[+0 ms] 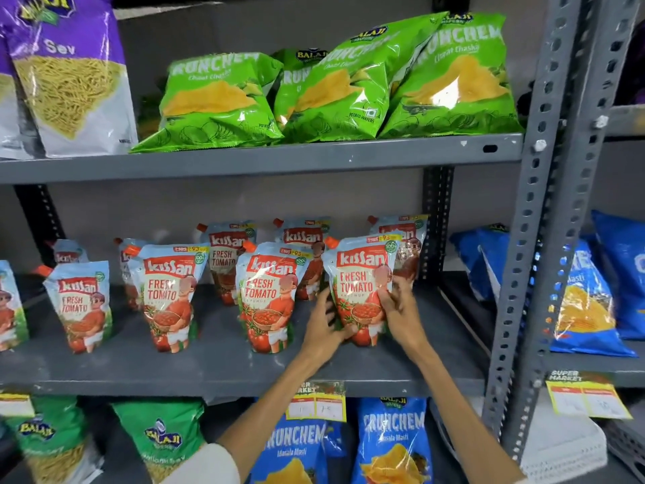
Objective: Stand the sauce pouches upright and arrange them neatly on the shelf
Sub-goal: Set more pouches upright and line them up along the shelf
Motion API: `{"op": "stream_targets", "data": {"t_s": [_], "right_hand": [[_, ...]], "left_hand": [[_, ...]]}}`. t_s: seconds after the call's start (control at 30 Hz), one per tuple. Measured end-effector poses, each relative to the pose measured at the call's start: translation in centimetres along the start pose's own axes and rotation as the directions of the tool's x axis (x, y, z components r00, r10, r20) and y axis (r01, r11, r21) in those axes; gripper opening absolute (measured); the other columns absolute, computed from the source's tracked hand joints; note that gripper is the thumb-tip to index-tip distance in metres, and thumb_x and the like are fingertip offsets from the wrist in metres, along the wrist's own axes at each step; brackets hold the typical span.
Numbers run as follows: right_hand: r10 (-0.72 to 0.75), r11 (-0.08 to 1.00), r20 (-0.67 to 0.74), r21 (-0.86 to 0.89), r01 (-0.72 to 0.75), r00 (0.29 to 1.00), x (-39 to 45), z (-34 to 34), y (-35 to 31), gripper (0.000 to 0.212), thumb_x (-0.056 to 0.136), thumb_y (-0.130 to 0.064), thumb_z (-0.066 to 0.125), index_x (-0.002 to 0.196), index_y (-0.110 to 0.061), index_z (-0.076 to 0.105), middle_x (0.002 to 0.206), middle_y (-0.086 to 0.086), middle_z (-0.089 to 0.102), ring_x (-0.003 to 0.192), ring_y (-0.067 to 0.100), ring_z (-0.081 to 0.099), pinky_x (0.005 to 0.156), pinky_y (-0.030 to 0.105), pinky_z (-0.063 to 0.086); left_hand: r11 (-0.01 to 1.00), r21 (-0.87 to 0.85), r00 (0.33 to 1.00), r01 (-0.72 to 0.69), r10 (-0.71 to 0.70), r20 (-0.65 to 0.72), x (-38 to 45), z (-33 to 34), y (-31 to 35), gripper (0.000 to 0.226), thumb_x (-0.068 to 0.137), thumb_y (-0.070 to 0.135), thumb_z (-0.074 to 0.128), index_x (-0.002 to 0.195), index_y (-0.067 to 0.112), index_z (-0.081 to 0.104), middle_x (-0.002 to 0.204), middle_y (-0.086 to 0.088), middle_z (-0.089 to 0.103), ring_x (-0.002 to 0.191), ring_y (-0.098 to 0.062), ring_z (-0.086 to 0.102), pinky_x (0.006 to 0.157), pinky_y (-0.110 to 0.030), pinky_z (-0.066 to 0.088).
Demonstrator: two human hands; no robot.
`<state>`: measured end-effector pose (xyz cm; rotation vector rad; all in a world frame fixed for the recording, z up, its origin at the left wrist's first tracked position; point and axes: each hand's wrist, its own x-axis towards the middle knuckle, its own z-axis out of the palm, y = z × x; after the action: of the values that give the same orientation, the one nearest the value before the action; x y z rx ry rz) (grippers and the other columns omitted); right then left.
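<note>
Both hands are on 1 ketchup pouch (361, 284) at the right end of the front row on the middle shelf (223, 370). Left hand (323, 328) cups the pouch's lower left edge, thumb across the bottom front, fingers spread and curled behind. Right hand (398, 309) presses the right side at mid-height, thumb on the front, fingers wrapped round the back edge. So both hands grip the pouch, which sits between them, upright, base at or just above the shelf; cannot tell if it touches. Orange spout cap points up-left.

Front row, left of the held pouch: 3 more pouches standing upright, at (267, 298), (167, 298) and (78, 305), spaced apart, each tilted slightly. A 5th is cut off at the left frame edge (10, 305).

Back row: pouches stand behind at (227, 253), (303, 239) and (406, 239), plus smaller-looking ones further left at (69, 253) and (125, 260), partly hidden by the front row.

Upper shelf holds green chip bags (335, 85) and a purple sev bag (69, 75). Below, blue chip bags (391, 445) and green bags (160, 438). Yellow price tag (317, 403) hangs on the shelf lip near the left forearm. Grey slotted upright (544, 204) stands just right of the pouches.
</note>
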<state>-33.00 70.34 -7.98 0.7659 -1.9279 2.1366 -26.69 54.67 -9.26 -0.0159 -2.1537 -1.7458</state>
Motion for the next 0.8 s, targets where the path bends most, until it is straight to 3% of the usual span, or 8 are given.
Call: {"op": "stream_targets", "data": {"t_s": [0.1, 0.17, 0.33, 0.53, 0.7, 0.8], "right_hand": [[0.067, 0.997, 0.064, -0.05, -0.064, 0.996, -1.4, -0.3, 0.8, 0.045, 0.091, -0.036, 0.062, 0.128, -0.025, 0.039, 0.121, -0.013, 0.059, 0.105, -0.007, 0.063, 0.073, 0.011, 0.055], [0.103, 0.991, 0.069, -0.093, -0.096, 0.992, -2.1, -0.6, 1.5, 0.052, 0.088, -0.033, 0.067, 0.129, -0.027, 0.037, 0.12, -0.016, 0.058, 0.105, -0.009, 0.061, 0.074, 0.007, 0.053], [0.155, 0.98, 0.015, -0.129, -0.152, 0.988, -1.8, -2.8, 1.4, 0.051, 0.091, -0.02, 0.064, 0.134, -0.016, 0.037, 0.123, -0.004, 0.058, 0.113, 0.005, 0.057, 0.081, 0.014, 0.051], [0.165, 0.961, -0.147, -0.199, -0.192, 0.975, -1.8, -6.3, 1.1, 0.047, 0.095, -0.012, 0.056, 0.137, -0.007, 0.036, 0.129, 0.008, 0.055, 0.115, 0.017, 0.055, 0.09, 0.026, 0.046], [0.129, 0.93, -0.258, -0.303, -0.207, 0.957, -1.9, -7.5, 0.8, 0.043, 0.096, -0.011, 0.053, 0.136, -0.006, 0.037, 0.128, 0.009, 0.056, 0.113, 0.017, 0.053, 0.089, 0.028, 0.041], [0.112, 0.922, -0.293, -0.327, -0.21, 0.949, -2.3, -7.4, 0.2, 0.045, 0.096, -0.01, 0.052, 0.138, -0.006, 0.038, 0.136, 0.014, 0.054, 0.12, 0.022, 0.053, 0.092, 0.028, 0.04]], "left_hand": [[0.998, 0.043, 0.995, 0.037, -0.041, 0.088, 0.0, 0.1, -0.6, 0.085, 0.071, 0.0, 0.084, 0.138, 0.03, 0.039, 0.126, 0.013, 0.057, 0.129, -0.014, 0.051, 0.109, -0.033, 0.043], [0.998, 0.057, 0.997, 0.034, -0.039, 0.074, 0.2, 0.3, -0.9, 0.084, 0.071, -0.005, 0.082, 0.137, 0.027, 0.041, 0.121, 0.011, 0.06, 0.125, -0.015, 0.056, 0.108, -0.035, 0.046], [0.998, 0.062, 0.997, 0.015, -0.02, 0.081, 0.9, 2.4, -0.7, 0.08, 0.069, -0.003, 0.084, 0.129, 0.03, 0.043, 0.114, 0.014, 0.063, 0.11, -0.009, 0.061, 0.087, -0.017, 0.052], [0.997, 0.079, 0.994, 0.0, -0.009, 0.112, 2.1, 7.2, -0.3, 0.078, 0.068, -0.001, 0.085, 0.131, 0.023, 0.046, 0.123, 0.0, 0.064, 0.117, -0.019, 0.062, 0.103, -0.04, 0.052], [0.994, 0.107, 0.991, -0.022, 0.008, 0.131, 2.8, 9.7, -0.6, 0.074, 0.067, 0.006, 0.086, 0.123, 0.032, 0.046, 0.11, 0.016, 0.063, 0.11, -0.012, 0.063, 0.097, -0.033, 0.055], [0.995, 0.094, 0.99, -0.023, 0.009, 0.143, 3.0, 10.0, -0.7, 0.073, 0.067, 0.005, 0.086, 0.122, 0.033, 0.046, 0.11, 0.017, 0.063, 0.111, -0.013, 0.062, 0.099, -0.038, 0.055]]}}
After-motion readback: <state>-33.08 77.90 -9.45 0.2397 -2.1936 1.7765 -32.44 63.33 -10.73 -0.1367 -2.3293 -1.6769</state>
